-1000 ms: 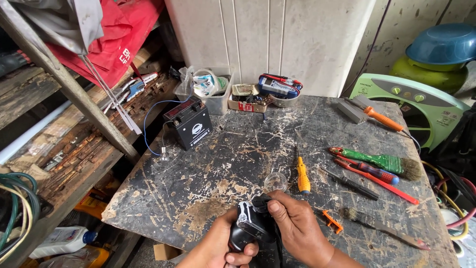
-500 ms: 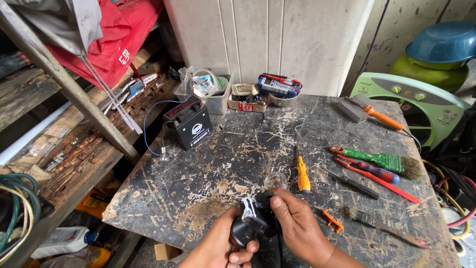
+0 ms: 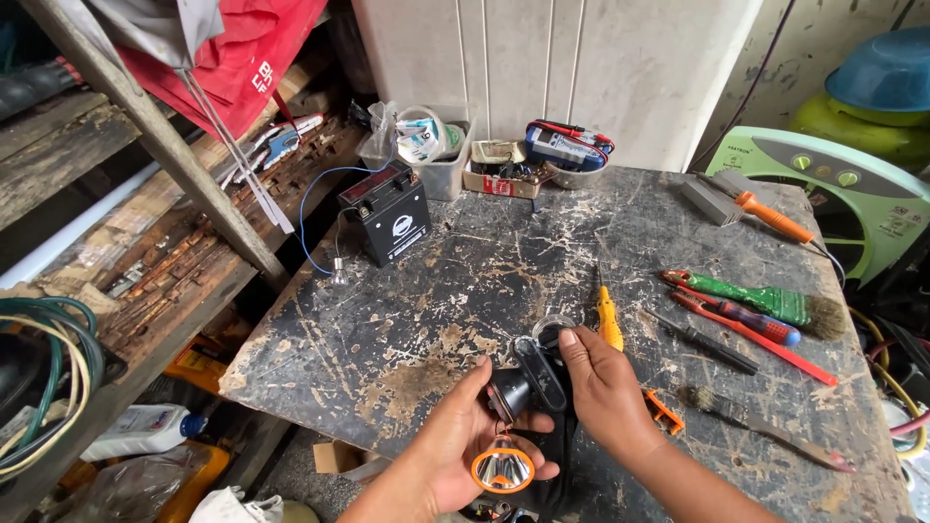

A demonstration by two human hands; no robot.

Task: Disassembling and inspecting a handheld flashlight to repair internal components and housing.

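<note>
Both hands brought together low in the view, forearms bare.

The left hand (image 3: 455, 441) is turned palm up, fingers curled loosely into a cupped grip, thumb pointed up toward the other hand. The right hand (image 3: 605, 387) is laid palm down just above and beside it, wrist angled in from the lower right, fingertips (image 3: 567, 341) pinched tight, knuckles raised. The two hands are nearly touching.

Soft, even daylight fills the scene, brightest on the pale wall panels (image 3: 581, 68) at the back and on the scuffed counter (image 3: 465, 281). Shadows are faint and diffuse, deepening under the shelf (image 3: 145, 291) at lower left. A small glint shows on the orange-rimmed reflector (image 3: 502, 468). Focus is sharp throughout, with wide-angle bending toward the edges.
</note>
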